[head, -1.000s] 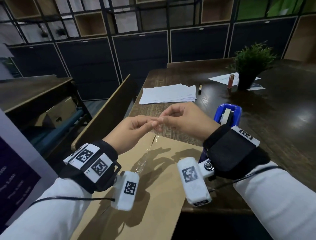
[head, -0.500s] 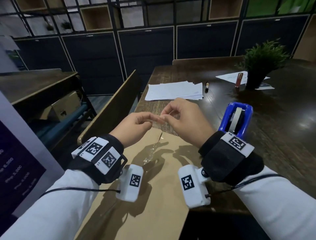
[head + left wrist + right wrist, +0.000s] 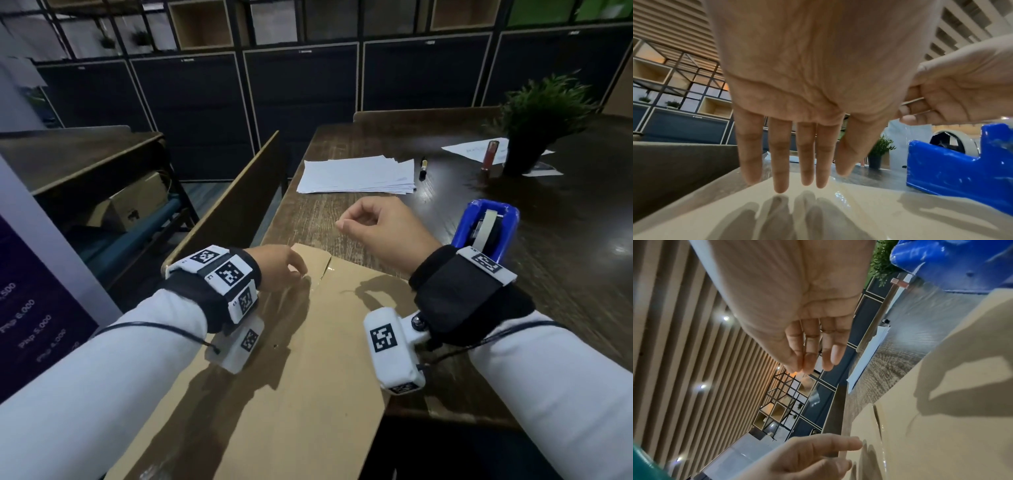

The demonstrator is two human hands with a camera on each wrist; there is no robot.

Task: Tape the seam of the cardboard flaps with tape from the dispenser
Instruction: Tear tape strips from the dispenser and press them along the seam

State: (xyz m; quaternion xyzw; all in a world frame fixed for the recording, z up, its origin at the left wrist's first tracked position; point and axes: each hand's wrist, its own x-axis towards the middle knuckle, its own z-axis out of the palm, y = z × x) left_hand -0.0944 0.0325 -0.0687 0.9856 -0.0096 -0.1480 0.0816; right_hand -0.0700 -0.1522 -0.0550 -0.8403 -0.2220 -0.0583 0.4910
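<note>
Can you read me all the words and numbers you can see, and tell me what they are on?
"Php 6,000", "Php 5,000" and "Php 4,000": on the dark sign at the left edge; a number above them is cut off, ending in "500".
Sheets of paper: no writing can be made out.
Paper under the plant: faint print, too small to read.
Wristbands: black and white square codes only, no words.
</note>
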